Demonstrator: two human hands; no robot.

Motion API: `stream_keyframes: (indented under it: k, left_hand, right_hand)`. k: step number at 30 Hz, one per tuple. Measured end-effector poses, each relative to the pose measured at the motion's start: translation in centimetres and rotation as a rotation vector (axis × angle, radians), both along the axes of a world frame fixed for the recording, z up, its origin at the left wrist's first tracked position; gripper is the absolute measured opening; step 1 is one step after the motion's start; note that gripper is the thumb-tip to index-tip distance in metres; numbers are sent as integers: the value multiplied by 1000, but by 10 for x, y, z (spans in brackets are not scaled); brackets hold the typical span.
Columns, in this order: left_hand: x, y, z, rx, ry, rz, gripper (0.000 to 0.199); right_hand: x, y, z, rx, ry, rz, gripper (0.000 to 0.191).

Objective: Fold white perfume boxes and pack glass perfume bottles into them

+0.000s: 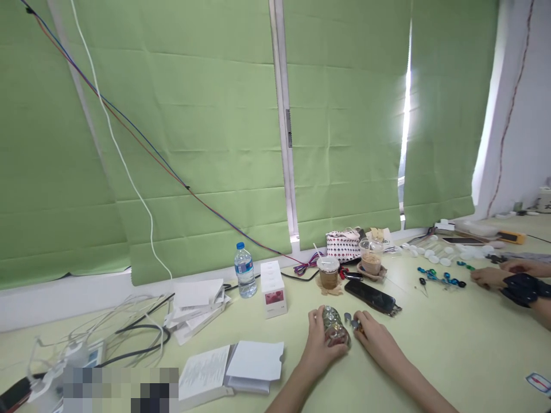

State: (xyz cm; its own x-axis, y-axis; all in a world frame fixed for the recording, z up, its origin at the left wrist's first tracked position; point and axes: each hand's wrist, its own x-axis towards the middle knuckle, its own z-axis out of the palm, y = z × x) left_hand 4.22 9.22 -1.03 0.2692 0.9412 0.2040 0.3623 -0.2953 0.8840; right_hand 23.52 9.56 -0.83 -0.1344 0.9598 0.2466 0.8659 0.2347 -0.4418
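My left hand [318, 341] is wrapped round a shiny, see-through patterned object [334, 326] with rounded bulges, greenish at the far end and reddish near my thumb. Its exact kind is hard to make out. Just to the right, my right hand [374, 337] has its fingers curled on the table, with the fingertips at a small grey round piece [355, 324]. Something small and orange shows partly under those fingers. A second small grey piece [348, 317] lies between the two hands.
Beyond my hands are a black phone [371, 295], a lidded drink cup [329, 272] and another drink cup [371, 258]. To the left stand a white box [273, 289], a water bottle [245, 271] and an opened carton [253, 367]. A co-worker's hands [491, 277] are at the right.
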Motion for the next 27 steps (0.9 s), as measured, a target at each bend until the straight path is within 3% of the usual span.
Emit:
stream_keyframes:
  k: [4,8,11,13,14,17,20,22,23,25,27]
  left_hand:
    - [10,19,1,25,-5,-17,99]
    - [20,23,-2,3,-3,-27,111]
    - [18,9,-4,-17,10,-17,141]
    - [8,-9,-1,31,23,-13,144]
    - [-1,-20,3,81,53,-31,136]
    - [-45,-53,26,307,165,-5,90]
    - [-114,-75,61,387,267,106,58]
    - [-166,-82,80,283,384,88,67]
    - [-190,-84,85,175,478,48,83]
    - [-230,-86,86,-29,632,108,106]
    - [-253,-90,79,-113,732,196,111]
  right_hand:
    - [-5,7,-3,-1,-12,-19,15]
    - [-2,9,-14,1,-11,-7,20]
    - [7,5,-25,16,-16,-14,38]
    - [11,-1,-27,46,-55,-30,50]
    - [10,-6,-26,80,-79,-60,49]
    - [-15,-23,-15,178,-52,3,39]
    - [-71,-41,2,205,27,308,35]
    - [-115,-50,11,66,30,492,44]
    - [-136,-53,15,-32,3,540,59]
    - [-170,-55,22,-137,-54,571,88]
    - [-191,-55,26,-177,-124,604,95]
